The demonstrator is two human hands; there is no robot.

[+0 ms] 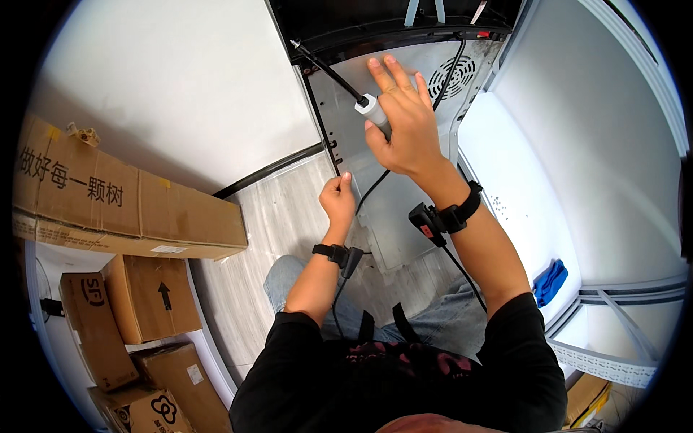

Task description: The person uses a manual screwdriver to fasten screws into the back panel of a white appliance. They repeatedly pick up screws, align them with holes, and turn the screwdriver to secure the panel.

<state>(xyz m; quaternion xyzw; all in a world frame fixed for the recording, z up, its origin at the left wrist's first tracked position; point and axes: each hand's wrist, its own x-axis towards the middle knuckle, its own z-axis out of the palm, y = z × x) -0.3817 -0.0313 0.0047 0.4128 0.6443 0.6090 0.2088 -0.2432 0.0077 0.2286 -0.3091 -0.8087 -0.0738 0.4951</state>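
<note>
A screwdriver (371, 110) with a pale grey handle and long black shaft lies under my right hand (406, 128). Its handle is held between thumb and palm, while the other fingers stretch forward over a grey metal panel (404, 198). The shaft points up and left, its tip near the panel's far left corner. My left hand (337, 200) is closed beside the panel's left edge, thumb against fingers; whatever it may pinch is too small to make out. A black cable (373, 189) runs across the panel and passes beneath my right hand.
Beyond the panel is a black appliance housing (393, 32); a round vent grille (452, 77) sits at the panel's far right. Cardboard boxes (130, 195) stand at left. A blue cloth (551, 283) lies on the white surface at right. Corded black bands circle both wrists.
</note>
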